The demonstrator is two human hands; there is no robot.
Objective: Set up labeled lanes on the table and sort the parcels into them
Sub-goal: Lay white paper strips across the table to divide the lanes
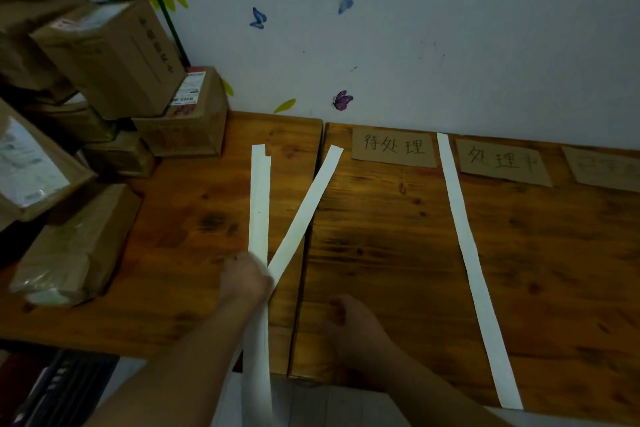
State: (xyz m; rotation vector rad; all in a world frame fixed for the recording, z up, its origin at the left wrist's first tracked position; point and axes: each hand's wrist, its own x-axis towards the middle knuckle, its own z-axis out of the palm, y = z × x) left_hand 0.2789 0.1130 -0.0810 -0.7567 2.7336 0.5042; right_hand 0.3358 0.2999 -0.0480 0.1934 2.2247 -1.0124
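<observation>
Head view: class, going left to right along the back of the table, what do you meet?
In order: stacked parcels → upright paper strips → slanted paper strip → card reading 待处理 → laid paper strip → card reading 处理中 → third card, writing blurred.

A wooden surface (pixel 381 253) carries three cardboard labels (pixel 393 147) by the wall, one straight paper strip (pixel 467 253), crossed strips (pixel 304 211) beside it, and parcels (pixel 69 246) stacked left.

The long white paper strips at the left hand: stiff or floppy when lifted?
Probably floppy: the long white paper strips hang past the edge of the wooden table below the left hand. Likely light and easily shifted: they lie thin and flat.
</observation>
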